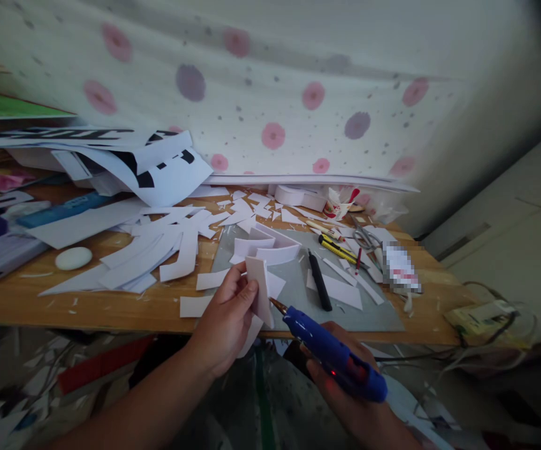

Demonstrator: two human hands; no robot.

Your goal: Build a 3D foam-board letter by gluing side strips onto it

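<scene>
My left hand [230,312] pinches a white board piece [259,289] between thumb and fingers, holding it upright above the table's front edge. In my right hand [345,375] is a blue hot glue gun [331,350] with a small red light glowing on its side. Its metal nozzle points left, close beside the board's right edge; whether the tip touches cannot be made out. Behind the held piece, a white folded board shape [277,250] stands on the grey cutting mat [383,317]. A black pen-like tool [319,281] lies on the mat to the right.
White offcuts [152,250] cover the left and back of the wooden table [111,312]. A yellow utility knife [338,248], scissors [364,234] and a small cup [337,205] sit at right. A white egg-shaped object [74,258] lies left. Cables [490,331] hang by the right edge.
</scene>
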